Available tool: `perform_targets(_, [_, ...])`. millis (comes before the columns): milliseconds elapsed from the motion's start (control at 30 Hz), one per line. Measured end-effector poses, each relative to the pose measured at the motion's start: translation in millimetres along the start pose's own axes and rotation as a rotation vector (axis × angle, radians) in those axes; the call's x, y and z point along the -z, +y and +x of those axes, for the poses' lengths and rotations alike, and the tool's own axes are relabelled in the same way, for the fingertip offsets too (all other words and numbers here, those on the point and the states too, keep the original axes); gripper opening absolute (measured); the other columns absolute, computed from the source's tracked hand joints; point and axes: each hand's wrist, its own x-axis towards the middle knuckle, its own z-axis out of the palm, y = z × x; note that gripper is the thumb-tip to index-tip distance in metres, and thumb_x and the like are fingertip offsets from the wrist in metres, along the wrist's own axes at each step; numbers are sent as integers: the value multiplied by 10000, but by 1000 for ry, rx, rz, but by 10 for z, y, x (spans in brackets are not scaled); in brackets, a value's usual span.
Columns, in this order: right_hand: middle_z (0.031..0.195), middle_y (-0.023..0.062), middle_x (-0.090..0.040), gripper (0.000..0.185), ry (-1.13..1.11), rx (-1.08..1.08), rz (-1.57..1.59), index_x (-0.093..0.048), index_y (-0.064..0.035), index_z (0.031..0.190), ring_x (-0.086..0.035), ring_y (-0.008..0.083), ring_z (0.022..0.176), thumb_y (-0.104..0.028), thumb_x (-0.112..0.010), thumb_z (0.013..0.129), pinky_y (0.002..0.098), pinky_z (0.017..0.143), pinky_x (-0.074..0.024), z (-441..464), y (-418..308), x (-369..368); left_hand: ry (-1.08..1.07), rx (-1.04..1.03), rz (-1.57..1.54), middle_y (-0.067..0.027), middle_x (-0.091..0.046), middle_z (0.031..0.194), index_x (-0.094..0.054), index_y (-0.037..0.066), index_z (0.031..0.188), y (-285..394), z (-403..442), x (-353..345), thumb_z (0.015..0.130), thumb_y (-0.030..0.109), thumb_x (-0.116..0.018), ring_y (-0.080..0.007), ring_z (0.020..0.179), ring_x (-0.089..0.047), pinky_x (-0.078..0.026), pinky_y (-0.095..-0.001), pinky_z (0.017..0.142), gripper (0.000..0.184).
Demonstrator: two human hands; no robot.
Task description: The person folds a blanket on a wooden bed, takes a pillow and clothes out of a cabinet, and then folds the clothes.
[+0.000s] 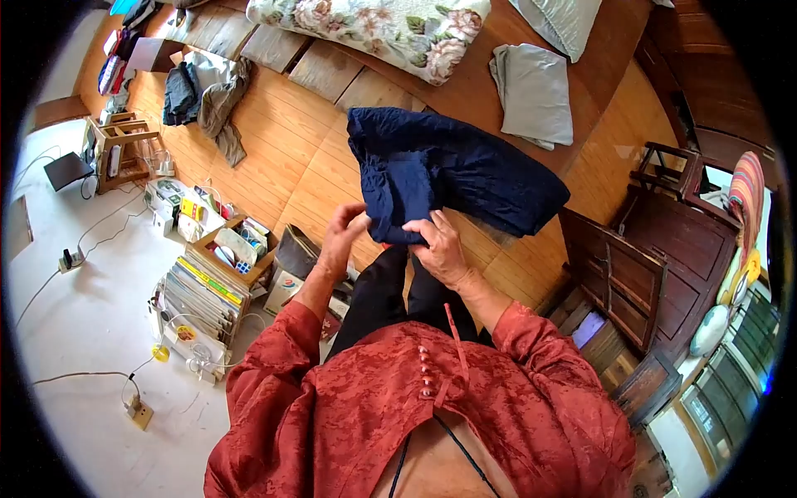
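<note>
A dark navy cloth garment lies spread over the edge of the wooden bed platform, with one part folded over at its left end. My left hand pinches the lower left corner of that folded part. On the lower right side of the same part, my right hand grips the fabric between thumb and fingers. Beyond the garment, at the upper right, a folded light grey cloth rests on the brown board.
A floral quilt and a pillow lie at the top. Clothes hang at the upper left. Boxes of papers, a wooden stool and cables stand left. A dark wooden chair stands right.
</note>
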Motion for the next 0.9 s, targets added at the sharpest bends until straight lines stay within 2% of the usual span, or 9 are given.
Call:
perform_targets(33, [805,147,-506,329,2,27,32,-601,-85,907,-518,347,784,-7,-668,595,415,701,-434,-4,-27,12,146,150,-107,-82,-566,1144,-575,69,1115,-17,25,23,869,335,-604,-217,1141,-481,-334,-374,958,363])
perform_targets(100, [785,134,-485,350,-52,12,84,-598,-89,913,-511,345,786,-11,-672,580,426,683,-440,-36,-73,25,-57,431,-280,-138,-476,1301,-406,66,1320,-519,231,269,806,639,-526,-264,1206,-427,-300,-434,1008,779])
perform_targets(200, [780,138,-463,385,-28,245,-44,-610,-99,936,-509,346,784,-41,-687,563,436,702,-446,-83,-87,27,-333,640,-1027,-183,-436,1351,-364,7,1348,-637,421,109,766,697,-513,-360,1228,-427,-293,-522,1050,915])
perform_targets(300, [754,130,-424,421,-137,117,54,-611,-97,941,-498,339,763,-31,-689,533,423,689,-442,-170,-47,56,-183,464,-981,-193,-471,1317,-390,-8,1332,-678,728,-91,781,670,-521,-363,1182,-472,-360,-496,1013,884])
perform_targets(500, [743,127,-401,451,-219,125,129,-610,-74,983,-488,329,736,-20,-664,539,408,677,-440,-176,34,82,-237,600,-919,-173,-642,1052,-567,-34,1114,-556,1195,-48,833,299,-617,-322,948,-623,-475,-465,901,439])
perform_targets(600, [831,126,-486,440,-357,-61,119,-607,-51,1044,-532,281,805,-35,-680,611,361,719,-457,-205,-16,156,-125,656,-790,-171,-656,998,-602,-29,1046,-661,1326,52,805,173,-605,-293,903,-636,-484,-441,894,315])
perform_targets(700, [983,100,-561,388,-283,-438,550,-590,-19,1094,-547,186,901,-82,-691,725,292,793,-453,-142,-132,120,-79,653,-762,-170,-655,1001,-602,-31,1045,-768,1338,103,801,159,-607,-289,875,-639,-493,-435,880,309])
perform_targets(733, [1103,58,-559,346,-349,-838,920,-586,-7,1098,-521,112,962,-138,-687,793,253,858,-427,-190,-120,135,-74,615,-736,-160,-657,999,-596,-27,1061,-748,1293,82,795,154,-607,-290,883,-636,-490,-435,885,322])
perform_targets(900, [1116,39,-533,498,-216,-946,1077,-504,-57,1228,-520,108,972,-71,-695,768,248,889,-427,-107,-96,20,-93,630,-716,-155,-651,1023,-570,-26,1113,-847,1308,74,792,178,-622,-291,929,-630,-472,-439,916,384])
